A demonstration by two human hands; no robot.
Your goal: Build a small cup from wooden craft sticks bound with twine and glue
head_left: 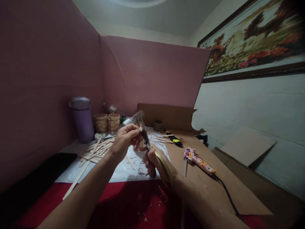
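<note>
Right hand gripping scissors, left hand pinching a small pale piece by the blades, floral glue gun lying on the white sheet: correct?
Not the glue gun: the head view shows it lying on the brown board, not the white sheet. Right hand gripping scissors, left hand pinching the pale piece: correct.

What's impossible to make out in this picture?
All in the head view:
- Scissors: handles partly hidden by the right hand.
- Pale bit in the left hand: too small to tell its shape.
- Purple container: contents hidden by its sides and cover.
- Wall picture: cut off by the right edge.
</note>
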